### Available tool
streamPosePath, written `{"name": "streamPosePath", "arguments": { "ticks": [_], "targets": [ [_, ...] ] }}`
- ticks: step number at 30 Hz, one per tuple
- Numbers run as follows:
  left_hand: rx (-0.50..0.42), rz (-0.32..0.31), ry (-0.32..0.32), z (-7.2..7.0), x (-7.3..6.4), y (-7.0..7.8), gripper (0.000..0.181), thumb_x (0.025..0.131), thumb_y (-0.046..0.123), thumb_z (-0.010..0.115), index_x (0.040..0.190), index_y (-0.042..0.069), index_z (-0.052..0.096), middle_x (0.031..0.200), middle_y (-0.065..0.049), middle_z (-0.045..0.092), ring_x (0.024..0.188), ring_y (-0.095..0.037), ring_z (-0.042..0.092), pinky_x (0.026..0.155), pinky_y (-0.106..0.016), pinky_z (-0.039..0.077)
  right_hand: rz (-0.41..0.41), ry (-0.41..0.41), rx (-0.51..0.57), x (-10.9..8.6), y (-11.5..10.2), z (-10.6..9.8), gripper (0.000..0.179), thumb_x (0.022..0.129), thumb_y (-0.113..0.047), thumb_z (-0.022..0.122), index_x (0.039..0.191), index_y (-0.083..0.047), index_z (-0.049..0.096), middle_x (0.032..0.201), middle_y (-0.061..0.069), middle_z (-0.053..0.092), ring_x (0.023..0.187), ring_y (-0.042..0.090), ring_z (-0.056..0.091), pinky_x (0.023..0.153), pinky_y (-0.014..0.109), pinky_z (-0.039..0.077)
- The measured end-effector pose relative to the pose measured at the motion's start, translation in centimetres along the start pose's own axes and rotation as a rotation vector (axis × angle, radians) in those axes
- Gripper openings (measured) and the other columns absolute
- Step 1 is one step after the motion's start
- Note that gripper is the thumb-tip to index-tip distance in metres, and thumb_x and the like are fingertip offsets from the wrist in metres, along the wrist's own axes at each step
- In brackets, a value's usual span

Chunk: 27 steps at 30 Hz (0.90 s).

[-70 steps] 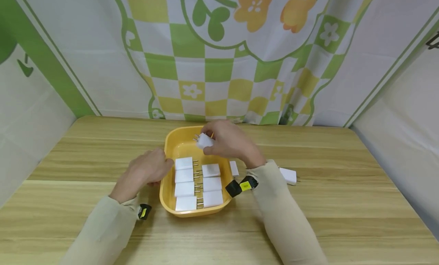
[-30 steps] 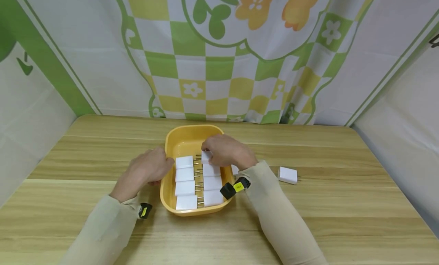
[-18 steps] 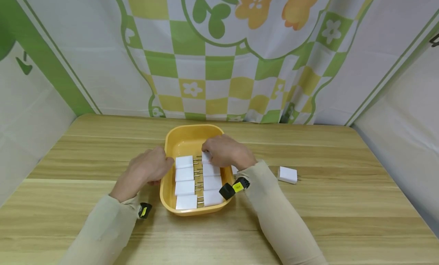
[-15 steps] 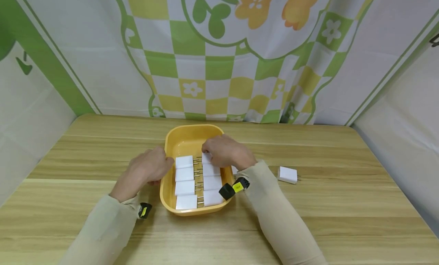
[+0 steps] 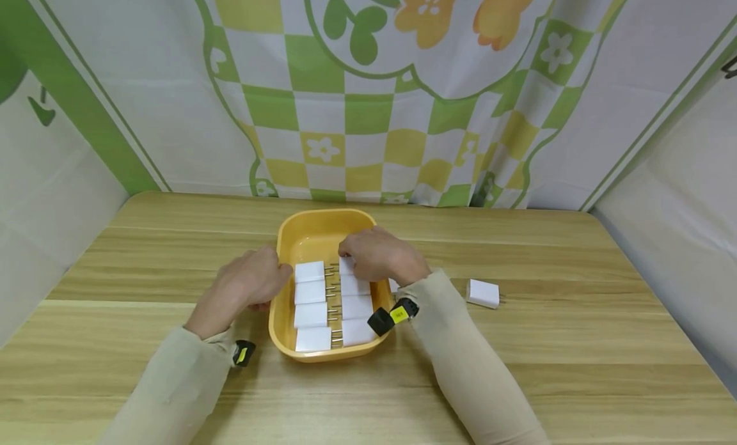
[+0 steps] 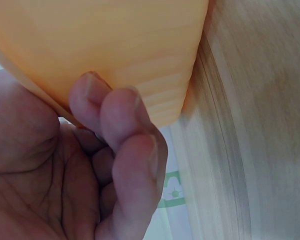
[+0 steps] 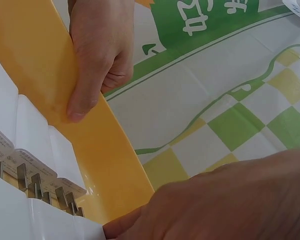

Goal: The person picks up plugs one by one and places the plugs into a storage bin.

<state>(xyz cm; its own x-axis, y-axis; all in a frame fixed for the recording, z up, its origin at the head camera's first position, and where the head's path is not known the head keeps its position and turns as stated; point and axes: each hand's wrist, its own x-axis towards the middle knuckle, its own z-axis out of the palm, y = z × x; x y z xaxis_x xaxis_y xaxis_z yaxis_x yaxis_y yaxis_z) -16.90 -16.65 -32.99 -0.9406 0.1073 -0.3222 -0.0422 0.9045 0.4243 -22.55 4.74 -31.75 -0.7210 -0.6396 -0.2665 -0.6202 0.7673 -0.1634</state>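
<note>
A yellow plastic tub sits on the wooden table. Inside, white charger plugs lie in two columns, the left column and the right column, their metal prongs facing each other. With its thumb inside and its curled fingers outside, my left hand grips the tub's left wall; the left wrist view shows those fingertips against the outside. My right hand reaches in over the right rim and holds a charger plug at the far end of the right column. Its fingers partly cover that plug.
Right of the tub, one white charger plug lies on the table, prongs to the right. Another plug shows partly between the tub and the right sleeve. A patterned curtain hangs behind the table.
Since the oldest frame, my right hand has lowered the charger plug into the tub, to the right column's far end. Over the last second hardly anything moves; the left hand keeps its grip.
</note>
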Motion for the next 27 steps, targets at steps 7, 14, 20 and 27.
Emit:
{"name": "streamPosePath", "arguments": {
  "ticks": [7,14,20,27],
  "targets": [
    [0.009,-0.005,0.0,0.0,0.0,0.0,0.037,0.1,0.021,0.04,0.073,0.005,0.059,0.059,-0.009,0.062,0.048,-0.02,0.057,0.045,-0.03,0.043,-0.011,-0.002,0.072,-0.2,-0.2,-0.3,0.012,0.1,-0.009,0.054,0.098,-0.012,0.065,0.081,-0.003,0.051,0.075,0.014,0.048,0.076,0.03,0.041],
    [0.0,-0.002,0.004,0.0,0.1,-0.1,0.036,0.1,0.021,0.04,0.074,0.005,0.059,0.059,-0.009,0.062,0.048,-0.02,0.058,0.045,-0.03,0.044,-0.051,0.015,0.132,-0.7,-0.4,-1.3,0.039,0.102,-0.018,0.058,0.14,-0.008,0.059,0.141,0.005,0.06,0.125,0.02,0.057,0.104,0.036,0.045],
    [0.008,-0.007,-0.002,0.1,0.2,0.0,0.036,0.1,0.022,0.04,0.075,0.005,0.06,0.06,-0.009,0.062,0.049,-0.02,0.058,0.046,-0.031,0.044,-0.073,0.051,0.167,-2.4,-0.8,-2.6,0.044,0.102,-0.021,0.061,0.143,-0.006,0.055,0.141,0.006,0.059,0.129,0.022,0.055,0.105,0.038,0.045],
    [0.015,0.003,0.005,0.1,0.0,0.1,0.037,0.101,0.021,0.039,0.074,0.005,0.059,0.059,-0.009,0.062,0.048,-0.019,0.058,0.044,-0.029,0.043,-0.096,0.116,0.183,-4.7,0.4,-3.3,0.046,0.101,-0.021,0.062,0.143,-0.004,0.054,0.138,0.01,0.06,0.126,0.025,0.056,0.104,0.04,0.045]
  ]
}}
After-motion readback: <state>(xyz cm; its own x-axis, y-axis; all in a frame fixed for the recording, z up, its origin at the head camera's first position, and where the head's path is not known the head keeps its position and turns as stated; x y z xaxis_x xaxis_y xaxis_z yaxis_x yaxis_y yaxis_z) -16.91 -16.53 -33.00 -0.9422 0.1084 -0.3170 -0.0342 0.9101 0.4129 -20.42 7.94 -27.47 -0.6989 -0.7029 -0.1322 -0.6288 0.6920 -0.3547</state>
